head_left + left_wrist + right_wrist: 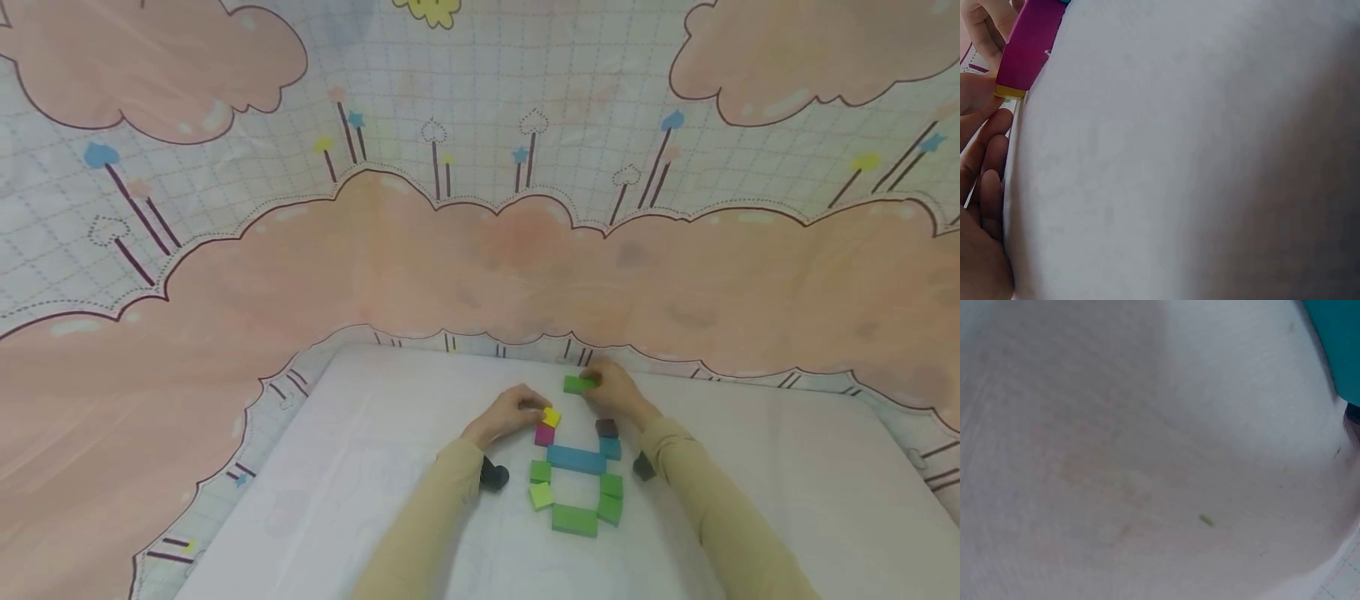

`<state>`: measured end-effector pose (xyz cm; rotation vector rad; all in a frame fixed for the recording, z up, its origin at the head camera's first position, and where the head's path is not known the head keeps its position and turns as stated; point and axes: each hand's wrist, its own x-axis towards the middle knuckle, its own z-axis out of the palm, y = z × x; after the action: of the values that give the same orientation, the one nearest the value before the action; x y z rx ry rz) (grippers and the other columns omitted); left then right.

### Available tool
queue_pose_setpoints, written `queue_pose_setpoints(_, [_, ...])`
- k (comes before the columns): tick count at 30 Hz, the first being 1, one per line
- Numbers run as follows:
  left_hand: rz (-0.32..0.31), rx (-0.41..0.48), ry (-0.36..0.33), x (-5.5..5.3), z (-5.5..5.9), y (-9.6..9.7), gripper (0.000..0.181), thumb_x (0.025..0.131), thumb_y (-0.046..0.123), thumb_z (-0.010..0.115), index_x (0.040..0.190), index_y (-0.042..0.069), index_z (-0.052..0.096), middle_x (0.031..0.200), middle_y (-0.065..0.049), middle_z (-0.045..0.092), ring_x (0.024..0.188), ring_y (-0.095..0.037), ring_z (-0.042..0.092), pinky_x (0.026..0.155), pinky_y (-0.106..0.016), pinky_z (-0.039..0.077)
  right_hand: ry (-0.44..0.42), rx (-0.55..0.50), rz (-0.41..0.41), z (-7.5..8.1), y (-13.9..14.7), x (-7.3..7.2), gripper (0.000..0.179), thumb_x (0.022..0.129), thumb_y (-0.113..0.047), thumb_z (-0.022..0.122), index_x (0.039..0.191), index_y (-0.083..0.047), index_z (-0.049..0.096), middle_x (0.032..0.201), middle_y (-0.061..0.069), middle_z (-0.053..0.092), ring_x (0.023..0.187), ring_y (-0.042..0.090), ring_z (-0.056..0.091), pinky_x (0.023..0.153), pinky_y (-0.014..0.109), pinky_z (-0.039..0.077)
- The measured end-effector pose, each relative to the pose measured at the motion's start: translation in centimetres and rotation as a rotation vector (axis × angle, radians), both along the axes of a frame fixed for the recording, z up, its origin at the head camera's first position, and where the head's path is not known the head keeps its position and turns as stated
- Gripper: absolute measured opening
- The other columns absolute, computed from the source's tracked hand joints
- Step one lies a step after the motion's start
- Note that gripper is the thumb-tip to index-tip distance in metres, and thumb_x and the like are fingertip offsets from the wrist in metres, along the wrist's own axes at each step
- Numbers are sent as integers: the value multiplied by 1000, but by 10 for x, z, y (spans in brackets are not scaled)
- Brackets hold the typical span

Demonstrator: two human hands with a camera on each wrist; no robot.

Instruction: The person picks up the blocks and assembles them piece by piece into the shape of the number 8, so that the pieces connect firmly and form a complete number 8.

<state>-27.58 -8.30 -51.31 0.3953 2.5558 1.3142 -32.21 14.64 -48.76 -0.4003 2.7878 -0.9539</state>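
Observation:
In the head view my left hand (516,410) pinches a yellow block (551,417) at the end of a magenta block (544,435). The left wrist view shows the magenta block (1030,44) close up, fingers beside its yellow end. Farther back, my right hand (618,392) grips the right end of a green rectangular block (577,384); that end is hidden by the fingers. Nearer the right forearm, a dark brown block (607,427) touches a blue block (610,448). A long blue block (576,459) lies crosswise between the two sides.
Below the long blue block, green blocks (611,486) and a light green block (541,497) curve down to a wide green block (574,521). All lie on a white tabletop (337,517). A patterned curtain (480,275) rises behind the far edge.

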Motion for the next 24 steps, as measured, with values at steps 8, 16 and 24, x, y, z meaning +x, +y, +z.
queue_pose_setpoints(8, [-5, -11, 5, 0, 0, 0, 23, 91, 19, 63, 113, 17, 69, 117, -2, 64, 117, -21, 55, 107, -41, 41, -26, 4, 1, 4, -2, 4, 34, 86, -12, 66, 119, -1, 63, 119, 18, 59, 113, 34, 54, 100, 51, 45])
queue_pose_setpoints(16, [-18, -23, 13, -1, -1, -1, 24, 91, 19, 63, 114, 17, 68, 118, -2, 64, 118, -21, 55, 107, -40, 41, -36, -13, 20, 5, -2, 6, 34, 84, -13, 68, 117, -2, 64, 117, 18, 61, 111, 34, 56, 98, 50, 47])
queue_pose_setpoints(24, [-25, -21, 13, -1, 0, -1, 24, 91, 20, 62, 115, 19, 68, 118, -1, 64, 118, -21, 55, 107, -40, 41, -54, -22, 23, 2, 1, 8, 34, 84, -14, 69, 116, -3, 64, 116, 17, 62, 110, 33, 57, 96, 48, 49])
